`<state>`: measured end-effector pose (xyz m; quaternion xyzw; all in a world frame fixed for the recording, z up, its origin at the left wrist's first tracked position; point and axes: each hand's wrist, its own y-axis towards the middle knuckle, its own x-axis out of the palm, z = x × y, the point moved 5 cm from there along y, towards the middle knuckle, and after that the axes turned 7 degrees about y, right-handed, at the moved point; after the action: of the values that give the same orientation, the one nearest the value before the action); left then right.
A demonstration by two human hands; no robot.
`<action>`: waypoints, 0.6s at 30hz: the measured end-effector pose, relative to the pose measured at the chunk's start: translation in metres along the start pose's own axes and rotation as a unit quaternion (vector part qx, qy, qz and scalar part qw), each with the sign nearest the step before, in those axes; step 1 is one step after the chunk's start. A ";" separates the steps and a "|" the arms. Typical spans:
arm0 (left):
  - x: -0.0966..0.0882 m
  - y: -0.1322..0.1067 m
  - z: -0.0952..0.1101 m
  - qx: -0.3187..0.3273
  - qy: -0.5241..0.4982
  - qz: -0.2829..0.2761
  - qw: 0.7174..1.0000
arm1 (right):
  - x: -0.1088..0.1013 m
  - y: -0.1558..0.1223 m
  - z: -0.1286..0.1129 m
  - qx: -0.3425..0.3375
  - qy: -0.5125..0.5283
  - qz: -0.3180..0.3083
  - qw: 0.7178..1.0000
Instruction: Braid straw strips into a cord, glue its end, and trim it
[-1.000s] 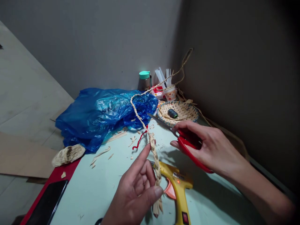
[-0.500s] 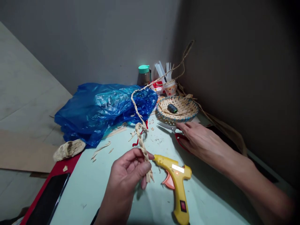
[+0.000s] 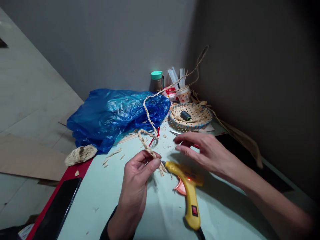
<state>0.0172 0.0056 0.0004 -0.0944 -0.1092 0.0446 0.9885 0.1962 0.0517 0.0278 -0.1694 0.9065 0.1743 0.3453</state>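
Our left hand (image 3: 137, 175) pinched the braid (image 3: 147, 146); our right hand (image 3: 208, 153), half-open, seemingly empty, was over the scissors (image 3: 175, 133).

head view | mounted on the person's head | faces forward and down | desk (image 3: 157, 213) close below | gray wall (image 3: 125, 43) farther off, straight ahead

Dim wall (image 3: 112, 43), blackening toward upper right corner; glossy highlights on blue bag (image 3: 120, 111); soft shadows on table (image 3: 100, 193).
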 end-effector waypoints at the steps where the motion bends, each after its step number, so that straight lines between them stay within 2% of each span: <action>1: 0.000 0.001 -0.001 0.010 0.000 -0.006 1.000 | 0.004 -0.002 -0.009 -0.003 0.099 -0.025 0.995; 3: 0.002 0.002 -0.003 0.028 0.000 -0.015 1.000 | 0.014 -0.006 -0.023 -0.003 0.221 -0.072 0.973; 5: 0.002 0.003 -0.004 0.043 0.001 -0.015 0.999 | 0.022 -0.008 -0.030 0.005 0.278 -0.085 0.957; 11: 0.005 0.001 -0.007 0.059 -0.010 -0.007 0.998 | 0.035 -0.009 -0.026 0.035 0.332 -0.065 0.940; 16: 0.008 0.002 -0.007 0.064 -0.043 -0.009 0.997 | 0.041 -0.010 -0.025 0.052 0.430 -0.089 0.897; 18: 0.009 0.002 -0.007 0.054 -0.059 -0.020 0.997 | 0.041 -0.009 -0.024 0.051 0.435 -0.072 0.896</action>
<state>0.0277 0.0074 -0.0050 -0.0355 -0.1671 0.0359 0.9846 0.1574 0.0260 0.0145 -0.2755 0.9591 0.0109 -0.0637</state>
